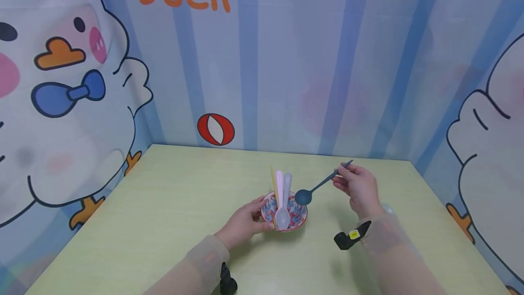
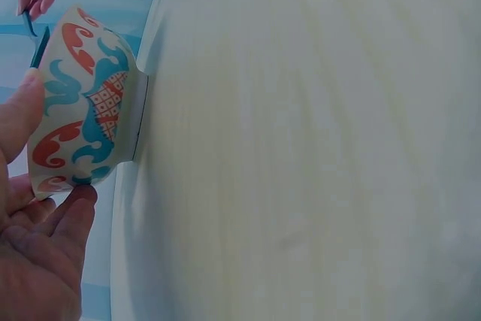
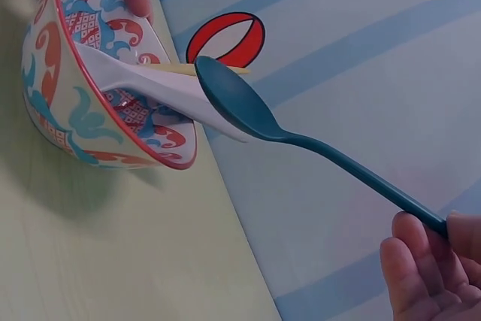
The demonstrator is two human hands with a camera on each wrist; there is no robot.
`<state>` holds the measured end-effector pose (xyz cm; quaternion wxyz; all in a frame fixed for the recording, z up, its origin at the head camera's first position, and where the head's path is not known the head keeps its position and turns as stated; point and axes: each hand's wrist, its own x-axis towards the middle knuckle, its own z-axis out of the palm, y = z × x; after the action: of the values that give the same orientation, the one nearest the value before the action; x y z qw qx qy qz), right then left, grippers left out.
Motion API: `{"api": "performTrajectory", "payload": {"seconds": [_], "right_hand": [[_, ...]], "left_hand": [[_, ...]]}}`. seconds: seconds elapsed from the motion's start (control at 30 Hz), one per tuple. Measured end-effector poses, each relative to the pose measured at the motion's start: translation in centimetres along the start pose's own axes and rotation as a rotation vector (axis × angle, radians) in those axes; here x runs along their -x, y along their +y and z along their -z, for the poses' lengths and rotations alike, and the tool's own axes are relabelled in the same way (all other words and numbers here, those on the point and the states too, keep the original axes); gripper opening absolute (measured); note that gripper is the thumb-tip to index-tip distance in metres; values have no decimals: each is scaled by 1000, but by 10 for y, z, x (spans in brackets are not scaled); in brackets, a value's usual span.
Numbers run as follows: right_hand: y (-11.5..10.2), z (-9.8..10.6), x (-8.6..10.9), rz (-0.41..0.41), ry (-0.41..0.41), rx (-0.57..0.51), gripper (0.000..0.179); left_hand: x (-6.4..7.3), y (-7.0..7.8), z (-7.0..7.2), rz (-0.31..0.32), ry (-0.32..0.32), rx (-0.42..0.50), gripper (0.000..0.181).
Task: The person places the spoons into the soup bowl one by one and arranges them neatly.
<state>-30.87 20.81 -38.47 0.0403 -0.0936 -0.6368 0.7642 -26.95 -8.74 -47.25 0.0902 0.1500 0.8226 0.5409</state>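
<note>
My left hand (image 1: 245, 223) grips the side of a patterned bowl (image 1: 299, 218), thumb on one side and fingers on the other. Red and blue swirls decorate its outside in the left wrist view. Leaning inside the bowl are a pale lilac spoon (image 1: 282, 217), a pink handle (image 1: 279, 180) and a thin yellow handle (image 1: 273, 179); the lower ends of the latter two are partly hidden. My right hand (image 1: 361, 191) pinches a dark teal spoon (image 3: 237, 103) near its handle end. In the head view the spoon's head overlaps the bowl's right rim; contact cannot be told.
A pale yellow-green table (image 1: 184, 204) lies under both hands. Behind it hangs a blue striped backdrop (image 1: 282, 58) with duck drawings and a red ball picture (image 1: 216, 129). Black wrist devices sit on both sleeves, the right one (image 1: 348, 239) beside the forearm.
</note>
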Motion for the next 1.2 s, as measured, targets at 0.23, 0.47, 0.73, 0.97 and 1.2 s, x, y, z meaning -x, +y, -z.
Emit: {"api": "performTrajectory", "payload": {"seconds": [0.23, 0.47, 0.73, 0.97, 1.2], "right_hand": [[5, -11, -2, -17, -38, 48, 34], [15, -21, -6, -10, -101, 85, 33], [22, -33, -9, -34, -146, 165, 35], [30, -43, -13, -43, -184, 258, 35], [35, -53, -18, -27, -199, 349, 36]], "left_hand": [[1, 1, 0, -9, -2, 7, 74], [1, 1, 0, -14, -4, 5, 74], [1, 1, 0, -6, -4, 3, 74], [2, 1, 0, -24, -8, 11, 74], [1, 2, 0, -19, -6, 6, 75]]}}
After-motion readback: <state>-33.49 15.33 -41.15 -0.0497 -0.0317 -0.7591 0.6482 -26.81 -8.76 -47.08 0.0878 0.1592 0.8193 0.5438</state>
